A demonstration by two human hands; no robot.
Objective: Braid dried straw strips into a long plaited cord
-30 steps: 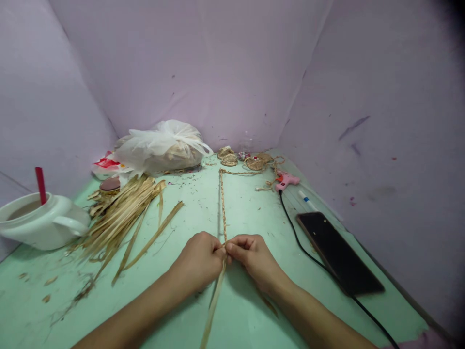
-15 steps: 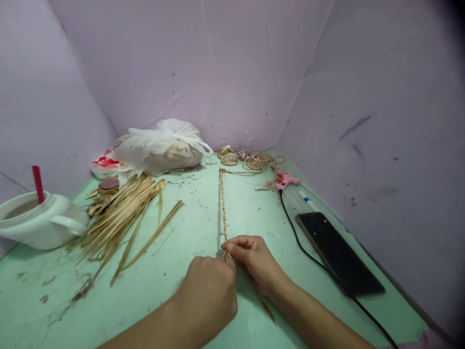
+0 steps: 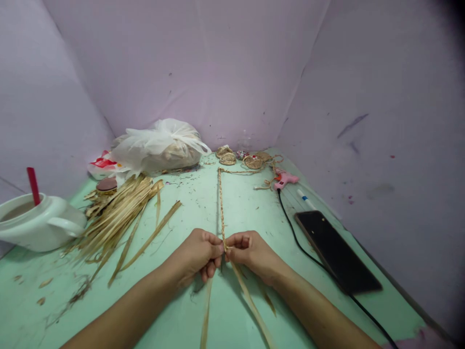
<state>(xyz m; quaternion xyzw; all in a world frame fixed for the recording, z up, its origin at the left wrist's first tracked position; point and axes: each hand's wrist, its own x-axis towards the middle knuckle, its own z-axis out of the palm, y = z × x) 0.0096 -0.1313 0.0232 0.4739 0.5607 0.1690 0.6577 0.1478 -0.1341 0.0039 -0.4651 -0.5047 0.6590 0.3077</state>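
Note:
A thin braid of dried leaf strips [image 3: 221, 203] runs from the far part of the table straight toward me. At its near end, my left hand [image 3: 203, 252] pinches it from the left, thumb against fingers. From the right, my right hand [image 3: 250, 252] pinches the same end between thumb and forefinger. Below the hands, one loose leaf strip [image 3: 206, 310] hangs down at the left. A wider strip [image 3: 250, 298] trails toward me at the right, with a shorter brownish piece beside it.
Dried leaf strips [image 3: 119, 213] lie in a bundle on the left, near a white pot [image 3: 47, 232] with a red stick. Behind sits a knotted plastic bag [image 3: 160, 145]. Woven coils [image 3: 227, 159] lie at the back. On the right are a pink glue gun [image 3: 286, 180], its black cord, a pen and a phone [image 3: 337, 252].
My left hand has turned from a fist, back upward, to a pinch beside the braid, moving slightly up and left. The loose strips below now show. My right hand stays nearly in place.

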